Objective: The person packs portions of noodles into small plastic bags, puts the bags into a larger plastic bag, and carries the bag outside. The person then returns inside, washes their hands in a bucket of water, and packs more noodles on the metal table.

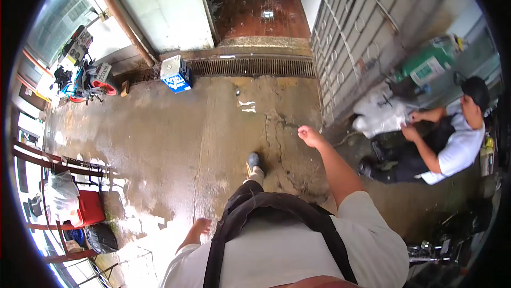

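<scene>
My right hand (309, 135) is held out in front over the wet concrete floor (213, 123), its fingers curled in, touching no object; whether anything small is inside cannot be made out. Low at my left side is my left hand (201, 226), blurred and small, its fingers hard to tell apart, near no object. One shoe (254, 161) of mine shows on the floor between the two hands. Black straps (277, 201) cross my light shirt.
A co-worker (452, 144) crouches at the right, hands on a white plastic bag (380, 115), beside a metal gate (351, 38). Ahead are a blue-and-white box (175, 74) and drain grate (239, 68). At left: a motorcycle (85, 80), a red container (90, 207).
</scene>
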`<action>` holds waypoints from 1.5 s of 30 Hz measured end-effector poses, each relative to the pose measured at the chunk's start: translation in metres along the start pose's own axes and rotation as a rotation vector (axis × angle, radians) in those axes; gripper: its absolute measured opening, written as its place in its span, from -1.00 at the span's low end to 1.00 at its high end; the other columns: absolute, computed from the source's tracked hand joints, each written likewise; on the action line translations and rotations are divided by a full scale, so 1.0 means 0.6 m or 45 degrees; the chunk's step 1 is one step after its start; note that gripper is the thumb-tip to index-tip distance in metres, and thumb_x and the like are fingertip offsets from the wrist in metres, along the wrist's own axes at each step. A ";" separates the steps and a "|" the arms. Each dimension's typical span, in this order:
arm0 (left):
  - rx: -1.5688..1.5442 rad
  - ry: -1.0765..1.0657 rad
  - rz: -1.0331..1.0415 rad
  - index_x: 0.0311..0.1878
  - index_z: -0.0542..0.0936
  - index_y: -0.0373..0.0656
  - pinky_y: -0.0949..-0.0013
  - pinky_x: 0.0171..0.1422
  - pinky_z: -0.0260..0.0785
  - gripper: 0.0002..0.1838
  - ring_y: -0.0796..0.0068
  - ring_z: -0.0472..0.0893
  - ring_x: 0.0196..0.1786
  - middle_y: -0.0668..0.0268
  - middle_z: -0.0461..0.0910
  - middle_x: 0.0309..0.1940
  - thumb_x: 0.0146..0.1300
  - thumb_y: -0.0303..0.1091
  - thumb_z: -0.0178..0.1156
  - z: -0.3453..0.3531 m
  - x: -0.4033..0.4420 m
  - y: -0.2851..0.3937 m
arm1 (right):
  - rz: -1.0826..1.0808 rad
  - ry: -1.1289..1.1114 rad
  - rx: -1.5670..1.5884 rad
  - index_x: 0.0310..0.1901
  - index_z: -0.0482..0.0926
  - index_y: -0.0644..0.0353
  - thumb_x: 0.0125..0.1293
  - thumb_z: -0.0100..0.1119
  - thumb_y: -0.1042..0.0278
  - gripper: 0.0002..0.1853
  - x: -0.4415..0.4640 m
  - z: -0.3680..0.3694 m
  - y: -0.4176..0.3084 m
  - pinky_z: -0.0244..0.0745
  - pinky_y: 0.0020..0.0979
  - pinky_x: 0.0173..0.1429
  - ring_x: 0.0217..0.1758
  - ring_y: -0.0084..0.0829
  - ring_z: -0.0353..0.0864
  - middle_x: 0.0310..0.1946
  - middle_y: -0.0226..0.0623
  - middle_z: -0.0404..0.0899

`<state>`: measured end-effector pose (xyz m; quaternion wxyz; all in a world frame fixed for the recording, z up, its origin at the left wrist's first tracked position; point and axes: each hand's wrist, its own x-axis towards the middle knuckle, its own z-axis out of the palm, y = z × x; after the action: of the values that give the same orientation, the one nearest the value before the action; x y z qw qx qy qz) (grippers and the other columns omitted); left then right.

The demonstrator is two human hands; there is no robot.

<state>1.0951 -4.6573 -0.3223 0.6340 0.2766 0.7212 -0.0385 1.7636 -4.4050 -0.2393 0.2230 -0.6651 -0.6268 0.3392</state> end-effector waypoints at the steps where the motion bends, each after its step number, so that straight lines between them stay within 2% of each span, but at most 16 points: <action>1: 0.063 0.027 -0.012 -0.06 0.56 -0.03 0.08 -0.40 0.49 -0.74 0.24 0.63 -0.39 0.30 0.58 -0.37 0.38 -0.07 0.11 0.002 -0.014 0.049 | -0.022 -0.033 -0.018 -0.02 0.59 0.19 0.33 0.27 0.23 -0.72 0.033 0.007 0.034 0.53 -0.37 -0.01 -0.16 -0.39 0.66 -0.25 -0.27 0.70; 5: -0.412 -0.229 -0.351 -0.18 0.51 -0.04 0.11 -0.48 0.35 -0.75 0.30 0.50 -0.53 0.35 0.50 -0.50 0.36 -0.07 0.15 -0.077 0.138 0.212 | 0.216 -0.278 -0.379 -0.23 0.65 0.17 0.27 0.19 0.13 -0.74 0.067 -0.001 0.220 0.53 -0.13 -0.12 -0.26 -0.14 0.66 -0.30 -0.14 0.69; 6: -0.145 0.042 -0.390 -0.24 0.49 -0.04 0.17 -0.52 0.25 -0.72 0.32 0.41 -0.61 0.36 0.44 -0.57 0.34 -0.03 0.19 -0.076 0.141 0.310 | 0.316 -0.218 -0.383 -0.32 0.66 0.15 0.25 0.18 0.13 -0.75 0.048 0.006 0.275 0.51 -0.11 -0.17 -0.28 -0.13 0.64 -0.35 -0.12 0.68; 8: 0.205 0.061 -0.317 -0.21 0.55 -0.11 0.03 -0.48 0.41 -0.62 0.23 0.57 -0.53 0.26 0.56 -0.54 0.30 0.05 0.19 -0.126 0.241 0.495 | 0.723 -0.633 -0.392 -0.40 0.67 0.03 0.17 0.20 0.11 -0.80 0.020 -0.024 0.321 0.48 -0.07 -0.27 -0.38 -0.13 0.64 -0.43 -0.15 0.66; 9: 0.276 0.037 0.071 -0.22 0.59 -0.16 0.07 -0.43 0.50 -0.61 0.20 0.63 -0.50 0.21 0.62 -0.50 0.28 0.03 0.21 -0.162 0.268 0.597 | 0.338 -0.571 -0.708 -0.43 0.66 0.02 0.23 0.12 0.09 -0.75 -0.015 -0.017 0.374 0.46 -0.07 -0.32 -0.43 -0.22 0.64 -0.49 -0.17 0.63; 11: 0.108 0.276 0.440 -0.01 0.63 -0.20 0.31 -0.34 0.51 -0.59 0.40 0.65 -0.43 0.24 0.68 -0.43 0.30 -0.04 0.21 -0.182 0.298 0.825 | 1.161 -0.165 1.503 -0.40 0.65 0.10 0.26 0.09 0.15 -0.75 -0.087 0.007 0.516 0.44 -0.09 -0.36 -0.45 -0.18 0.61 -0.47 -0.11 0.61; 15: -0.060 0.328 0.768 0.13 0.54 -0.24 0.40 -0.44 0.44 -0.60 0.49 0.59 -0.45 0.26 0.65 -0.28 0.35 -0.19 0.20 -0.208 0.299 1.240 | 1.269 -0.429 0.555 -0.37 0.55 0.12 0.26 0.23 0.29 -0.87 0.030 -0.109 0.330 0.38 -0.21 -0.37 -0.43 -0.30 0.53 -0.47 -0.27 0.56; 21: 0.212 0.319 0.553 0.09 0.62 -0.15 0.29 -0.23 0.57 -0.57 0.40 0.68 -0.31 0.25 0.70 -0.27 0.29 -0.06 0.24 -0.203 0.483 1.486 | 0.649 -0.575 0.031 -0.25 0.65 0.13 0.22 0.19 0.23 -0.81 0.466 -0.278 0.362 0.47 -0.10 -0.10 -0.23 -0.10 0.61 -0.33 -0.15 0.65; 23: 0.208 0.051 0.086 -0.05 0.62 -0.08 0.11 -0.31 0.57 -0.65 0.30 0.68 -0.27 0.30 0.66 -0.26 0.28 -0.04 0.22 -0.196 0.501 1.510 | 0.203 -0.565 -0.226 -0.21 0.68 0.14 0.21 0.18 0.21 -0.77 0.690 -0.367 0.355 0.50 -0.07 -0.01 -0.16 -0.03 0.63 -0.28 -0.12 0.68; 26: 0.097 -0.122 0.150 -0.07 0.59 -0.10 0.16 -0.35 0.54 -0.68 0.29 0.68 -0.30 0.31 0.64 -0.20 0.33 -0.06 0.15 -0.186 0.527 1.573 | -0.105 -0.657 -0.864 -0.22 0.65 0.23 0.30 0.01 0.27 -0.74 1.188 -0.419 0.469 0.52 -0.13 -0.06 -0.12 -0.12 0.62 -0.16 -0.07 0.63; 28: 0.208 -0.087 0.108 -0.07 0.58 -0.11 0.16 -0.35 0.53 -0.69 0.32 0.67 -0.31 0.32 0.62 -0.19 0.36 -0.06 0.12 -0.180 0.520 1.658 | 0.301 -0.227 -0.250 -0.15 0.61 0.20 0.31 0.12 0.14 -0.71 1.492 -0.556 0.313 0.53 -0.10 -0.04 -0.17 0.00 0.64 -0.25 -0.05 0.66; 35: 0.173 -0.109 -0.315 -0.02 0.58 -0.12 0.14 -0.33 0.52 -0.67 0.31 0.67 -0.34 0.27 0.65 -0.16 0.35 -0.08 0.11 -0.238 0.706 1.983 | -0.140 0.223 0.259 0.04 0.61 0.16 0.32 0.24 0.22 -0.68 2.088 -0.807 0.058 0.57 -0.33 -0.10 -0.23 -0.37 0.68 -0.31 -0.20 0.68; 39: 1.807 -0.239 0.619 -0.11 0.62 -0.11 0.11 -0.23 0.55 -0.72 0.19 0.71 -0.27 0.16 0.69 -0.19 0.18 -0.19 0.25 -0.373 0.815 2.371 | 0.088 -0.145 -0.271 -0.16 0.66 0.14 0.30 0.14 0.14 -0.73 2.124 -0.826 0.235 0.54 -0.07 -0.02 -0.09 -0.05 0.66 -0.20 -0.07 0.67; 40: 2.018 0.187 0.981 -0.18 0.64 -0.13 0.13 -0.15 0.57 -0.73 0.18 0.72 -0.24 0.14 0.71 -0.26 0.07 -0.22 0.26 -0.404 0.723 2.522 | -0.359 -0.404 -0.781 -0.09 0.63 0.16 0.29 0.15 0.23 -0.75 2.102 -0.820 0.341 0.54 -0.19 0.05 -0.03 -0.11 0.64 -0.19 -0.07 0.67; 43: -0.149 0.286 0.712 0.04 0.61 -0.23 0.29 -0.27 0.49 -0.56 0.40 0.66 -0.34 0.25 0.66 -0.39 0.29 -0.06 0.24 -0.479 0.764 2.837 | 0.642 -0.623 -0.332 0.12 0.56 0.23 0.35 -0.05 -0.10 -0.44 1.995 -0.896 0.273 0.46 -0.06 0.20 0.08 0.03 0.62 0.03 0.14 0.60; 45: -0.249 0.307 0.812 0.06 0.59 -0.24 0.42 -0.27 0.45 -0.58 0.56 0.61 -0.33 0.31 0.65 -0.33 0.29 -0.11 0.27 -0.504 0.653 3.067 | 0.951 -0.519 0.002 0.08 0.57 0.22 0.33 -0.04 -0.08 -0.47 1.973 -0.942 0.245 0.47 -0.06 0.18 0.06 0.02 0.63 0.00 0.11 0.62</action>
<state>1.6323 -2.8439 -0.0874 0.5478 0.4284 0.6685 0.2636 2.2584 -3.1830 -0.1695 -0.0432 -0.7656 -0.3737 0.5219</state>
